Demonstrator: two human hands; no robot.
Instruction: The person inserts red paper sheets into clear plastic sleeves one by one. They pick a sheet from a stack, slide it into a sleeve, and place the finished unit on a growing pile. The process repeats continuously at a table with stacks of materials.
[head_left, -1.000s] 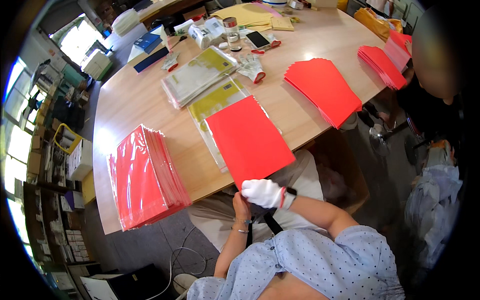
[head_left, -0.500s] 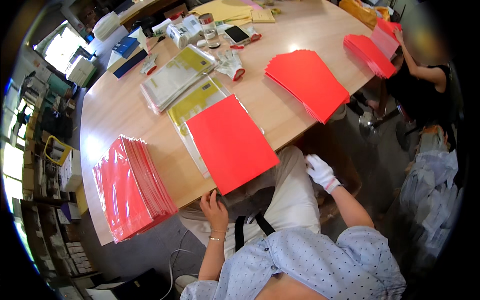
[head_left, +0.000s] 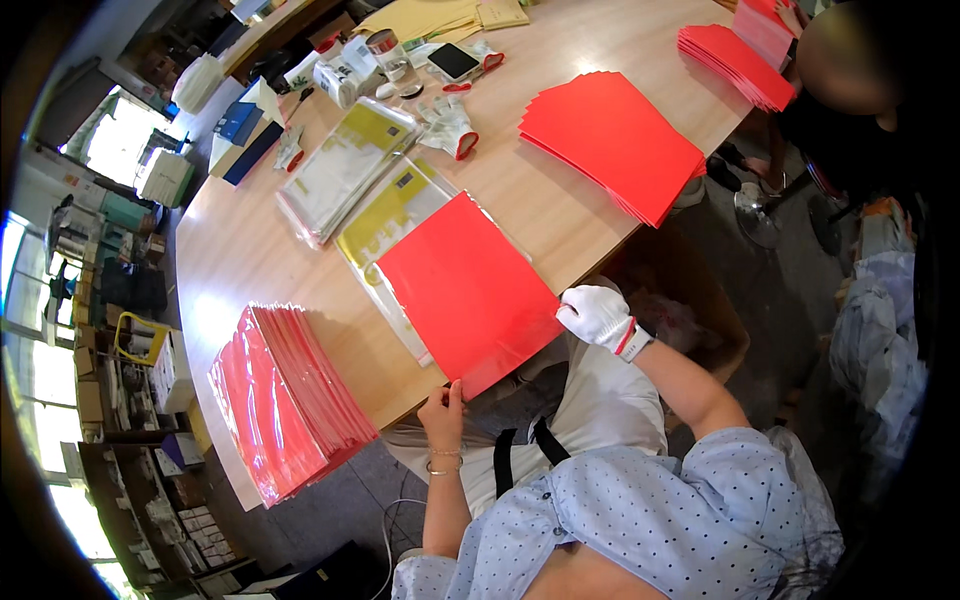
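Observation:
A red sheet of paper or card (head_left: 470, 285) lies at the table's near edge, on top of clear plastic sleeves with yellow-green print (head_left: 375, 215). Its near end looks glossy; I cannot tell whether plastic film covers it there. My bare left hand (head_left: 443, 412) pinches its near left corner, thumb against fingers. My right hand (head_left: 597, 315), in a white glove, has its fingers closed at the near right corner. A thick stack of red sheets in glossy clear sleeves (head_left: 285, 400) stands left of my left hand. Farther right lies a fanned pile of bare red sheets (head_left: 615, 145).
Another stack of clear sleeves (head_left: 350, 160), white gloves (head_left: 450, 125), a phone (head_left: 453, 62) and a glass jar (head_left: 390, 55) lie farther back. At the far right a person sits by more red sheets (head_left: 735, 65). A blue box (head_left: 238, 122) is at the far left.
My right hand has come up from beside my leg to the sheet's near right corner. My left hand has closed on the near left corner. The head view has shifted slightly.

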